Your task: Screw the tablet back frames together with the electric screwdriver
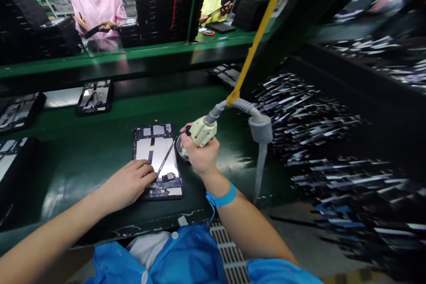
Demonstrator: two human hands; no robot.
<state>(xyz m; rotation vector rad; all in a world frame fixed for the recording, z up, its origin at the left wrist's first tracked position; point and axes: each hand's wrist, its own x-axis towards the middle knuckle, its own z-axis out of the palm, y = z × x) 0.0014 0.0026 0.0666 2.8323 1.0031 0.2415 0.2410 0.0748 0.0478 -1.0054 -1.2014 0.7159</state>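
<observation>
A tablet [141, 146] lies with its inside exposed on the green bench. A silver plate, a flat ribbon and small circuit parts show in it. My left hand [131, 182] rests over its lower left part, fingers curled together at the near end of slim metal tweezers [167, 157]. The tweezers slant across the tablet towards its right edge. Just right of the tablet, my right hand [203, 157] is wrapped round a pale corded electric screwdriver [202, 132], whose tip is hidden. A round perforated disc [179, 147] shows beside those fingers.
Other opened tablets lie at the left [95, 97] and back [226, 73]. A yellow strap [256, 40] holds up the grey cable [261, 155]. Blurred stacks of dark, thin parts [306, 111] fill the right. Two people work behind the bench; a blue band [224, 196] circles my right wrist.
</observation>
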